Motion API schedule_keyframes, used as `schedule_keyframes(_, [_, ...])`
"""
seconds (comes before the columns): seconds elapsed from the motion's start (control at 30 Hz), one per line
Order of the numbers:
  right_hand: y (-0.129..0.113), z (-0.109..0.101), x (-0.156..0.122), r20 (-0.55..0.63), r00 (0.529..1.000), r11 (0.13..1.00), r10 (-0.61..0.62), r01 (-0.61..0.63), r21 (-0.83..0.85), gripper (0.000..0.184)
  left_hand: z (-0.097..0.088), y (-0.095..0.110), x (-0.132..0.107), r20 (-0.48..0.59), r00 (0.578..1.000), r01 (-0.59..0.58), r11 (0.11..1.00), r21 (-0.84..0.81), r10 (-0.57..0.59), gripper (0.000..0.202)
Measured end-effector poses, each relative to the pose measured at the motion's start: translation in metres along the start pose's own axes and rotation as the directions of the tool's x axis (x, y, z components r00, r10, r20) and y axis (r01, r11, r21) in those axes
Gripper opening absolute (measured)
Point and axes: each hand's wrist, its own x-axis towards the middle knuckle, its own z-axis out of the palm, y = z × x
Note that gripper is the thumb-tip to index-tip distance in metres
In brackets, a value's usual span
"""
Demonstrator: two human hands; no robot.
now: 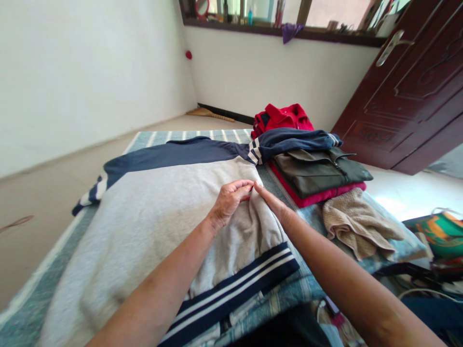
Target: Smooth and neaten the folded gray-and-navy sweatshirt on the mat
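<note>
A grey sweatshirt (155, 207) with navy shoulders and sleeves lies spread out, its navy hem with white stripes toward me. My left hand (233, 198) is closed, thumb and fingers pinching the cloth near the garment's right side edge. Right beside it, fingertips almost meeting, my right hand (269, 200) grips the same edge from the outer side. Below both hands the grey cloth gathers in folds. One navy sleeve stretches to the right across the neighbouring clothes; the other hangs out at the left. The undersides of my fingers are hidden.
A dark olive jacket (318, 173) lies folded on a red garment (304, 200), with more red clothing (284, 118) behind. A crumpled beige towel (358, 221) sits at the right. Striped blue-green cloth (25, 308) covers the surface. Beyond stand a brown door (405, 96) and a windowsill.
</note>
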Motion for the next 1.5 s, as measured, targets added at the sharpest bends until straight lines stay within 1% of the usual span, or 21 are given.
schedule_keyframes(0.13, [0.003, -0.001, 0.001, 0.063, 0.995, 0.994, 0.078, -0.083, 0.078, 0.047, 0.0, -0.004, 0.001, 0.034, 0.999, -0.012, 1.0, -0.002, 0.012, 0.026])
schedule_keyframes(0.33, [-0.003, 0.0, -0.008, 0.153, 0.975, 0.975, 0.164, -0.183, 0.122, 0.062, 0.001, -0.004, 0.001, 0.057, 0.998, -0.013, 1.0, -0.003, 0.013, 0.024])
schedule_keyframes(0.47, [-0.005, -0.001, -0.012, 0.133, 0.976, 0.978, 0.171, -0.185, 0.094, 0.061, 0.002, -0.002, 0.0, 0.038, 0.999, -0.009, 1.0, 0.011, 0.009, 0.024])
schedule_keyframes(0.57, [-0.005, -0.002, -0.012, 0.132, 0.978, 0.978, 0.159, -0.174, 0.111, 0.061, 0.003, -0.002, 0.0, 0.021, 1.0, -0.012, 1.0, 0.02, 0.011, 0.023])
schedule_keyframes(0.77, [-0.004, -0.004, -0.011, 0.207, 0.946, 0.948, 0.25, -0.283, 0.146, 0.07, 0.002, -0.006, 0.001, 0.038, 0.999, -0.014, 0.999, 0.034, 0.012, 0.024])
schedule_keyframes(0.9, [-0.004, -0.006, -0.012, 0.242, 0.93, 0.937, 0.277, -0.318, 0.145, 0.074, 0.001, -0.008, 0.001, 0.042, 0.999, -0.016, 1.0, 0.027, 0.015, 0.024])
schedule_keyframes(1.07, [-0.003, -0.011, -0.01, 0.276, 0.918, 0.927, 0.283, -0.336, 0.166, 0.074, 0.001, -0.01, 0.002, 0.043, 0.999, -0.034, 0.999, 0.036, 0.033, 0.023])
schedule_keyframes(1.17, [-0.004, -0.014, -0.009, 0.234, 0.919, 0.927, 0.317, -0.353, 0.129, 0.067, 0.001, -0.012, 0.003, 0.019, 0.999, -0.045, 0.997, 0.064, 0.044, 0.025])
schedule_keyframes(1.27, [-0.008, -0.014, -0.009, 0.15, 0.924, 0.926, 0.352, -0.366, 0.086, 0.053, 0.002, -0.013, 0.003, -0.001, 0.998, -0.068, 0.993, 0.101, 0.068, 0.027])
schedule_keyframes(1.33, [-0.012, -0.015, -0.009, 0.081, 0.942, 0.942, 0.327, -0.331, 0.051, 0.043, 0.002, -0.013, 0.002, -0.011, 0.996, -0.082, 0.99, 0.117, 0.084, 0.028])
schedule_keyframes(1.4, [-0.015, -0.017, -0.01, 0.02, 0.962, 0.961, 0.274, -0.274, 0.018, 0.033, 0.002, -0.013, 0.002, -0.016, 0.996, -0.086, 0.987, 0.132, 0.089, 0.028])
schedule_keyframes(1.5, [-0.018, -0.022, -0.011, -0.038, 0.973, 0.974, 0.228, -0.228, -0.004, 0.017, 0.002, -0.014, 0.001, -0.022, 0.995, -0.087, 0.982, 0.169, 0.092, 0.028])
